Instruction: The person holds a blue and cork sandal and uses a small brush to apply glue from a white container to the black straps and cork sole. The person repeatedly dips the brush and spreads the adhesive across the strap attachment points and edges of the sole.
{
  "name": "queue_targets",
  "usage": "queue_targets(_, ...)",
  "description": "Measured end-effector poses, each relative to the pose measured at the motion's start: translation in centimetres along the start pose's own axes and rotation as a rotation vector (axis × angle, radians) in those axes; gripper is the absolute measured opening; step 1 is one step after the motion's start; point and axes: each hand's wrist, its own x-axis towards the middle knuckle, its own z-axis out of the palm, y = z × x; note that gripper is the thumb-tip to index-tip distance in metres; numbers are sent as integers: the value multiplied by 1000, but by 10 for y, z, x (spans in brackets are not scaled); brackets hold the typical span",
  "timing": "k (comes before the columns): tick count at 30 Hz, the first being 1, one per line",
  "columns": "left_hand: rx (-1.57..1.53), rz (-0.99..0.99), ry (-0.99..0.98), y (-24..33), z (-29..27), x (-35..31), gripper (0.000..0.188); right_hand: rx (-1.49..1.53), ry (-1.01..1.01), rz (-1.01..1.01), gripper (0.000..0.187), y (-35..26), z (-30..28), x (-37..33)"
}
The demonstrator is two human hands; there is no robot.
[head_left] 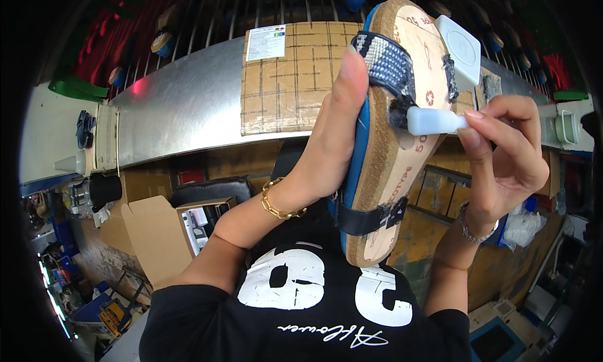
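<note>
A sandal sole (384, 173) with a cork edge is held upright on a blue shoe last (353, 173), its tan printed underside toward me. My left hand (333, 126) wraps around its left side, thumb near a blue-and-white woven strap (386, 63). This strap and a dark strap (370, 219) at the lower end fold over onto the underside, with rough black edges. My right hand (505, 151) pinches the thin end of a small tool with a pale plastic handle (433, 120). Its dark tip, apparently a brush, touches the woven strap's folded end.
Behind the sandal stands a white plastic container (461, 51). A taped cardboard box (301, 79) lies on the metal bench (182, 92). Beyond is a rack of bars (207, 16) with several shoe pieces. An open carton (151, 236) sits lower left.
</note>
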Motion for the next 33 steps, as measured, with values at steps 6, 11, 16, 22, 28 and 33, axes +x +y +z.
queue_targets(6, 13, -48, -47, 7, 0, 2, 98, 27, -104, -29, 23, 5, -4, 2)
queue_targets(11, -155, -33, 2, 6, -7, 3, 96, -28, -171, -28, 27, 1, -6, -3)
queue_targets(16, -292, -52, 26, 4, -22, 3, 96, -33, -237, 8, 27, -7, -6, -5)
queue_targets(22, -263, -53, 39, -1, -25, 4, 95, -8, -305, 97, 27, -13, -7, -1)
queue_targets(28, -265, -45, 51, -6, -28, 10, 95, -31, -302, 75, 27, -13, -7, 0)
queue_targets(33, -259, -43, 72, -9, -35, 12, 94, -32, -292, 60, 25, -14, -2, -4)
